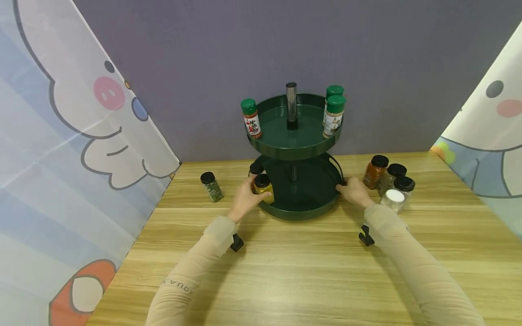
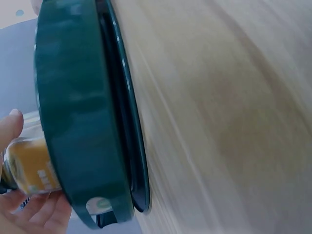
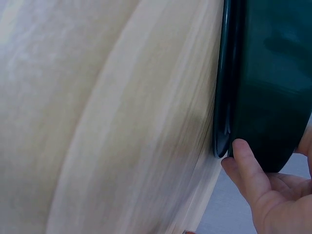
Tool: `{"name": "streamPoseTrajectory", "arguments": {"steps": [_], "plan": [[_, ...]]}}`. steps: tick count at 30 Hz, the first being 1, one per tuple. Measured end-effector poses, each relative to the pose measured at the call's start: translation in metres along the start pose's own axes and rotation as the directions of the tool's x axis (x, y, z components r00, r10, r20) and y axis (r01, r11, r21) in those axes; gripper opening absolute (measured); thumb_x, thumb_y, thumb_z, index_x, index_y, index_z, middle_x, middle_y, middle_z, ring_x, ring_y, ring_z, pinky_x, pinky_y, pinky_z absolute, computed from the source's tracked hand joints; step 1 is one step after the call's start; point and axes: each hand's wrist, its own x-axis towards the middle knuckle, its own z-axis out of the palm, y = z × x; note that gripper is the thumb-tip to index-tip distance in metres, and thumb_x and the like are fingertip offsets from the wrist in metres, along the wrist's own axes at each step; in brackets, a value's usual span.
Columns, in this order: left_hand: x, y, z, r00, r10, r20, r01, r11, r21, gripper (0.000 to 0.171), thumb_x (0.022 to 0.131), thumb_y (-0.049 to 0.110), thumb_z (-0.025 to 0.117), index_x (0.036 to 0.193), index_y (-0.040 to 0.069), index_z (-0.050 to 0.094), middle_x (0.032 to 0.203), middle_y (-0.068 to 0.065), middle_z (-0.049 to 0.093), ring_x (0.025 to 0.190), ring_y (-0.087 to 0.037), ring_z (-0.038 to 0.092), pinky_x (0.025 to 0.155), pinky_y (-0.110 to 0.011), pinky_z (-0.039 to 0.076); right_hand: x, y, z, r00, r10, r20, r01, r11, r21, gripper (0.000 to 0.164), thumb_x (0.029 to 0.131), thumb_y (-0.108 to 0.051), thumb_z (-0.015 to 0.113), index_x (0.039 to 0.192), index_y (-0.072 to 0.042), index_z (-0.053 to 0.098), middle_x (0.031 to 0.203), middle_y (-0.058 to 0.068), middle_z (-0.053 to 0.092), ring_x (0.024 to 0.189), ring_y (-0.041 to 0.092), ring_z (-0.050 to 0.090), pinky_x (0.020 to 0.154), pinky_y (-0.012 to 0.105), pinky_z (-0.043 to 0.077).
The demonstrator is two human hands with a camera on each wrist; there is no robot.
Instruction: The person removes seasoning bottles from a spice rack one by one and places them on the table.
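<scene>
My left hand (image 1: 244, 199) grips a jar of yellow spice (image 1: 268, 194) with a black lid, at the left side of the green two-tier turntable's lower tray (image 1: 306, 192). In the left wrist view the jar (image 2: 36, 165) sits between thumb and fingers, its base hidden behind the tray wall. Just behind it, another black-lidded jar (image 1: 256, 169) is partly covered. At the tray's right side, my right hand (image 1: 354, 192) holds the rim by the handle. The right wrist view shows its fingers (image 3: 251, 168) curled against the outer wall, thumb over the edge.
On the upper tray (image 1: 293, 151) stand a red-spice bottle (image 1: 252, 120) and two more green-capped bottles (image 1: 333, 117). A green-herb jar (image 1: 212, 187) is on the wooden table (image 1: 285, 267) at left. Several jars, including a white-lidded one (image 1: 393, 199), cluster right of my right hand.
</scene>
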Motion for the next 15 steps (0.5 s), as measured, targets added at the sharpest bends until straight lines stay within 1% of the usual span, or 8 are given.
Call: {"name": "streamPoseTrajectory", "arguments": {"steps": [3, 8, 10, 15], "plan": [[0.001, 0.0, 0.006, 1.0, 0.012, -0.01, -0.012, 0.999, 0.042, 0.07, 0.073, 0.033, 0.077, 0.131, 0.009, 0.047, 0.107, -0.009, 0.064, 0.086, -0.022, 0.061, 0.071, -0.036, 0.05, 0.0, 0.0, 0.0, 1.0, 0.002, -0.002, -0.002, 1.0, 0.008, 0.047, 0.092, -0.014, 0.044, 0.123, 0.02, 0.043, 0.122, 0.037, 0.048, 0.109, 0.044, 0.049, 0.092, 0.051, 0.041], [0.003, 0.001, 0.012, 1.0, 0.004, -0.024, -0.003, 1.0, 0.024, 0.064, 0.073, 0.03, 0.077, 0.126, 0.007, 0.049, 0.103, -0.011, 0.066, 0.089, -0.024, 0.064, 0.074, -0.04, 0.052, -0.001, 0.0, 0.0, 1.0, 0.01, 0.002, -0.01, 1.0, 0.016, 0.048, 0.092, -0.014, 0.043, 0.126, 0.02, 0.04, 0.125, 0.038, 0.045, 0.114, 0.046, 0.046, 0.095, 0.052, 0.039], [0.003, 0.002, 0.013, 0.999, 0.004, -0.034, -0.004, 1.0, 0.007, 0.062, 0.073, 0.028, 0.077, 0.125, 0.007, 0.051, 0.103, -0.011, 0.066, 0.088, -0.025, 0.064, 0.074, -0.041, 0.052, -0.001, 0.0, 0.0, 1.0, 0.011, -0.001, -0.011, 1.0, 0.017, 0.048, 0.092, -0.014, 0.043, 0.126, 0.019, 0.041, 0.125, 0.037, 0.045, 0.114, 0.046, 0.046, 0.096, 0.052, 0.039], [0.003, 0.002, 0.012, 0.999, 0.009, -0.042, -0.009, 1.0, 0.003, 0.061, 0.073, 0.027, 0.078, 0.124, 0.007, 0.051, 0.103, -0.011, 0.066, 0.089, -0.025, 0.064, 0.075, -0.04, 0.052, -0.001, -0.001, 0.0, 1.0, 0.007, -0.005, -0.007, 1.0, 0.013, 0.048, 0.092, -0.014, 0.044, 0.126, 0.019, 0.042, 0.125, 0.037, 0.045, 0.115, 0.047, 0.045, 0.096, 0.052, 0.038]]}}
